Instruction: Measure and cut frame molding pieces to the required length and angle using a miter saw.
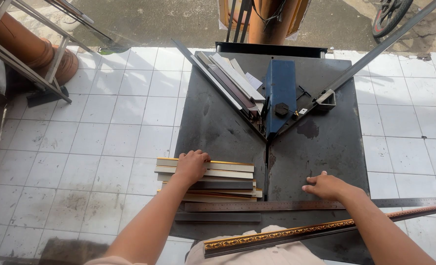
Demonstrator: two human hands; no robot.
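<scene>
Nearest the camera, an ornate gold-trimmed moulding strip (296, 231) is lying diagonally across the near edge of the dark metal bench (218, 122). At left, the left hand (192, 165) is resting palm-down on a stack of cut frame pieces (228, 179), its grip curled loosely over the top piece, not clenched around it. At centre, a long steel ruler (277, 205) is lying flat. At right, the right hand (326, 185) is pressing on the bench just above the ruler, its grip released. Farther back, a blue mitre cutter (279, 93) is sitting between two angled guide rails.
</scene>
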